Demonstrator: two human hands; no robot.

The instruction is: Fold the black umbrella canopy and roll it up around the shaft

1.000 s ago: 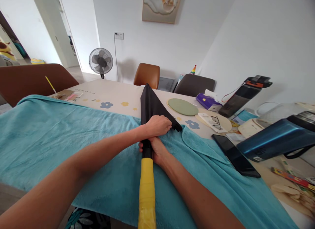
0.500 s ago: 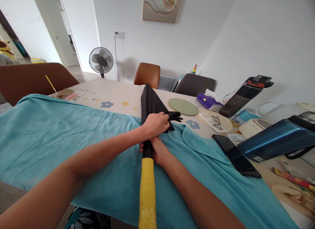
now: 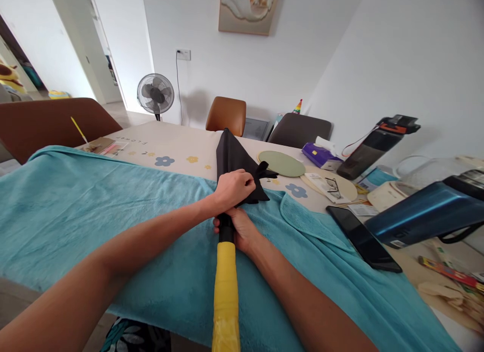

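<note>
A folded black umbrella (image 3: 231,153) with a yellow handle (image 3: 226,291) lies along the middle of a turquoise towel (image 3: 75,200), its tip pointing away from me. My left hand (image 3: 231,189) reaches across and is closed on the black canopy fabric, gathering a fold with a small strap end sticking out to the right. My right hand (image 3: 242,231) is wrapped round the black shaft just above the yellow handle, mostly hidden under the left hand.
On the table to the right lie a black phone (image 3: 361,237), a dark blue appliance (image 3: 423,211), glasses on paper (image 3: 330,186), a green round mat (image 3: 282,164) and a purple tissue pack (image 3: 319,156). Brown chairs stand around the table; a fan (image 3: 155,94) stands behind.
My left hand has pulled the loose black fabric flap in from the right towards the shaft and slid slightly left and up. The right hand and handle have stayed put.
</note>
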